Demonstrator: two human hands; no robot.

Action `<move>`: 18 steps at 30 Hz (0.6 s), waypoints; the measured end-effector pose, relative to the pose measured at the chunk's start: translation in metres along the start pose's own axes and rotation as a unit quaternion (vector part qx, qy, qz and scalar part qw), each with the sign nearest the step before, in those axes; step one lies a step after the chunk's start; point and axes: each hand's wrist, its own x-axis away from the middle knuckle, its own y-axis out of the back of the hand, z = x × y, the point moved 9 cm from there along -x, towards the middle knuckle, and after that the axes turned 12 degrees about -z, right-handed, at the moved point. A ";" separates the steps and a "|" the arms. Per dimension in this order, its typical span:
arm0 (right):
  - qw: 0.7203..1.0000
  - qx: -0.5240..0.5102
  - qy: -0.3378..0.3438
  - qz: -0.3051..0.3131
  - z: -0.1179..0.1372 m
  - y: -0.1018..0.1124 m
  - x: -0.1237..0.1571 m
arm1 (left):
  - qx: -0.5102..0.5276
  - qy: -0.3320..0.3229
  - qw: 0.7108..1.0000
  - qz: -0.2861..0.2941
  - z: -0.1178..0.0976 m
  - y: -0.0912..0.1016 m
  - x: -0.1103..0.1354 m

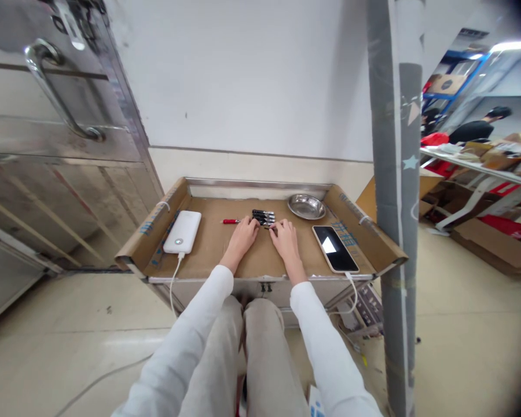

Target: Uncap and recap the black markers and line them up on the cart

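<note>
Several black pens (pixel 263 215) with silvery ends lie side by side in a row on the cardboard-lined tabletop (pixel 208 249). My left hand (pixel 243 233) is at their left end, its fingers bent and closed at the nearest black pen. From the right, my right hand (pixel 285 237) pinches a thin dark pen end that pokes out left of its fingertips. Whether both hands grip the same pen is hard to make out. A red pen (pixel 231 221) lies just left of my left hand, apart from the row.
A round metal dish (pixel 306 207) stands at the back right. A white power bank (pixel 183 231) with a cable lies at the left, and a phone (pixel 335 249) with a cable at the right. Raised cardboard sides flank the tabletop; a wrapped grey post (pixel 395 174) rises beyond its right side.
</note>
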 end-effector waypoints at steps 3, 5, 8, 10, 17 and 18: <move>1.000 -0.001 0.008 0.004 0.001 -0.002 0.000 | 0.019 0.001 1.000 0.005 -0.002 0.000 -0.001; 1.000 -0.002 0.012 0.005 0.002 -0.003 -0.001 | 0.030 0.002 0.999 0.011 -0.002 0.000 -0.001; 1.000 0.000 0.015 0.008 0.002 -0.004 -0.001 | 0.045 0.001 0.999 0.021 -0.004 -0.002 -0.002; 1.000 0.001 0.015 0.010 0.002 -0.005 -0.001 | 0.051 0.003 0.998 0.025 -0.004 -0.002 -0.003; 0.999 -0.019 0.034 0.015 0.007 -0.004 0.000 | 0.069 0.018 0.997 0.026 0.000 -0.004 -0.002; 0.999 -0.019 0.034 0.013 0.007 -0.004 0.000 | 0.070 0.018 0.997 0.026 0.001 -0.005 -0.001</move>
